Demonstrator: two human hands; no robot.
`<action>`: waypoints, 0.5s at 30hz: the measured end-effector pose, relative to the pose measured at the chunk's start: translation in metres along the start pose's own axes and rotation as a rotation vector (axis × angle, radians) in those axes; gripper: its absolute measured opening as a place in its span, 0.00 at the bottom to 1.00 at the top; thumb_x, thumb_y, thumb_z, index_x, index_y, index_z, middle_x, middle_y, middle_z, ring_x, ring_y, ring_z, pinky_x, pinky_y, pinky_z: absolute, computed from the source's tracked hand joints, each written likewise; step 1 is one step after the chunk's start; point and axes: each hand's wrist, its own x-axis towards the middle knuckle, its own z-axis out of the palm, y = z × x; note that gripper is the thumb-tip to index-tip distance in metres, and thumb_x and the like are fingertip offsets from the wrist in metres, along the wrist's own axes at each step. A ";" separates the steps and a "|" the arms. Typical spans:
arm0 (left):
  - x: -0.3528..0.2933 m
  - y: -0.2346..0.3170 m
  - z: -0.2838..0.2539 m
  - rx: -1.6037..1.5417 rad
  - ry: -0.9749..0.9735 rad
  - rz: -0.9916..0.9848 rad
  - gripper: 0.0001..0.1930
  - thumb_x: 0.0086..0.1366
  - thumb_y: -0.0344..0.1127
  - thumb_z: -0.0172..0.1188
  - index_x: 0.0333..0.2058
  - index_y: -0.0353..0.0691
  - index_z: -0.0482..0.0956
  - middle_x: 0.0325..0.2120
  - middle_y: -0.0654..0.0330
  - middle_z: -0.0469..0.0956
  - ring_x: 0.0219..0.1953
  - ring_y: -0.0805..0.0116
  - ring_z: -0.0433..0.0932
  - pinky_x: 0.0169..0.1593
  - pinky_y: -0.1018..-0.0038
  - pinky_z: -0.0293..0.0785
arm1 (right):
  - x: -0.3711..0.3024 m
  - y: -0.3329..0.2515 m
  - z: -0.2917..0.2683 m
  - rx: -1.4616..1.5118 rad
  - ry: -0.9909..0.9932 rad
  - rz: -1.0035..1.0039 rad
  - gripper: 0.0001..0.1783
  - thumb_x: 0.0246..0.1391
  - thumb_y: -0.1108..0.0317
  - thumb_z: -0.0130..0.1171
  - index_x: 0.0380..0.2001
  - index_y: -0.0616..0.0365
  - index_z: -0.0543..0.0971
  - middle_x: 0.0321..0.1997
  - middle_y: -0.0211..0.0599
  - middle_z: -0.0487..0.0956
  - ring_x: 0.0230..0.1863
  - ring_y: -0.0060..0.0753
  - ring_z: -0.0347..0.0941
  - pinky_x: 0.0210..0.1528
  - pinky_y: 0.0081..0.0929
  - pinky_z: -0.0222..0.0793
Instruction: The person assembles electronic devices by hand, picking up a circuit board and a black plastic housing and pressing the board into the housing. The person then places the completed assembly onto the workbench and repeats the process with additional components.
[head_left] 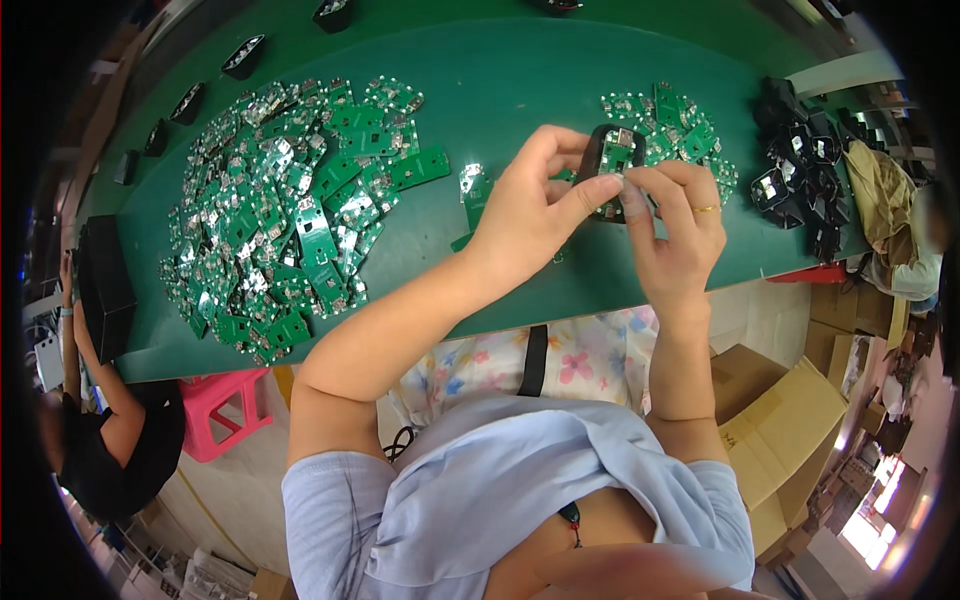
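Note:
My left hand (525,215) grips a black plastic housing (592,152) above the right half of the green table, fingers behind it and thumb across its front. Inside the housing lies a green circuit board (619,150) with small silvery parts. My right hand (685,225), a ring on one finger, is closed with thumb and forefinger pinched at the board's lower part, beside my left thumb. The fingertips hide exactly what they grip there. Beneath and left of my hands, a few loose green boards (474,198) lie on the table.
A large heap of green circuit boards (270,215) covers the table's left half; a smaller pile (690,135) lies behind my right hand. Black housings (800,165) are stacked at the right edge. Several black pieces (243,57) line the far left. Another person (115,430) sits left, near a pink stool (220,405).

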 end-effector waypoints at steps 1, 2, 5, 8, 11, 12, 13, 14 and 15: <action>0.001 0.001 0.001 0.007 0.000 0.004 0.16 0.59 0.33 0.58 0.43 0.33 0.65 0.37 0.55 0.73 0.30 0.78 0.74 0.33 0.82 0.72 | 0.000 0.002 0.000 -0.017 -0.014 -0.030 0.09 0.41 0.76 0.62 0.29 0.56 0.77 0.28 0.31 0.71 0.28 0.27 0.67 0.23 0.20 0.63; 0.003 0.001 -0.001 0.011 0.008 0.029 0.16 0.59 0.32 0.58 0.42 0.33 0.65 0.37 0.55 0.73 0.30 0.77 0.74 0.33 0.83 0.71 | 0.001 0.003 0.002 -0.037 -0.034 -0.060 0.10 0.42 0.76 0.62 0.32 0.57 0.77 0.30 0.31 0.71 0.29 0.25 0.67 0.23 0.18 0.63; 0.007 0.005 -0.004 0.037 0.036 0.077 0.14 0.59 0.29 0.56 0.42 0.32 0.65 0.37 0.55 0.73 0.30 0.77 0.75 0.32 0.83 0.71 | 0.005 -0.013 0.008 0.627 -0.021 0.485 0.14 0.47 0.74 0.59 0.40 0.60 0.73 0.34 0.30 0.70 0.33 0.21 0.66 0.24 0.15 0.65; 0.016 0.008 -0.007 0.048 0.058 0.126 0.12 0.59 0.27 0.54 0.41 0.32 0.65 0.36 0.55 0.73 0.31 0.76 0.75 0.31 0.83 0.71 | 0.018 -0.004 0.005 0.726 -0.380 0.676 0.18 0.51 0.72 0.56 0.46 0.63 0.69 0.38 0.31 0.68 0.37 0.19 0.65 0.28 0.14 0.67; 0.033 0.020 -0.012 0.084 0.056 0.217 0.11 0.58 0.26 0.53 0.39 0.32 0.66 0.34 0.55 0.73 0.31 0.75 0.75 0.31 0.82 0.72 | 0.039 0.003 0.013 0.769 -0.353 0.571 0.17 0.51 0.70 0.56 0.45 0.62 0.70 0.38 0.31 0.69 0.38 0.20 0.65 0.29 0.13 0.67; 0.041 0.025 -0.016 0.136 0.049 0.281 0.10 0.58 0.26 0.53 0.38 0.32 0.67 0.34 0.55 0.73 0.31 0.75 0.75 0.31 0.81 0.72 | 0.047 0.006 0.018 0.731 -0.324 0.481 0.18 0.51 0.69 0.57 0.45 0.62 0.70 0.37 0.31 0.70 0.38 0.20 0.66 0.29 0.14 0.66; 0.050 0.027 -0.022 0.136 0.055 0.285 0.10 0.58 0.26 0.53 0.38 0.32 0.67 0.34 0.55 0.73 0.31 0.75 0.75 0.31 0.81 0.72 | 0.055 0.011 0.025 0.733 -0.328 0.475 0.18 0.51 0.69 0.57 0.45 0.62 0.70 0.37 0.31 0.70 0.38 0.20 0.66 0.29 0.14 0.66; 0.061 0.031 -0.029 0.197 0.066 0.331 0.10 0.57 0.27 0.54 0.38 0.32 0.67 0.33 0.55 0.73 0.30 0.74 0.76 0.31 0.80 0.73 | 0.064 0.016 0.034 0.626 -0.316 0.351 0.17 0.51 0.69 0.56 0.45 0.62 0.70 0.37 0.31 0.70 0.37 0.21 0.67 0.29 0.14 0.66; 0.071 0.035 -0.035 0.253 0.069 0.377 0.10 0.57 0.27 0.54 0.37 0.32 0.68 0.33 0.54 0.73 0.30 0.74 0.76 0.31 0.79 0.73 | 0.074 0.022 0.041 0.510 -0.298 0.229 0.17 0.51 0.68 0.56 0.44 0.62 0.71 0.36 0.32 0.71 0.36 0.21 0.68 0.29 0.15 0.66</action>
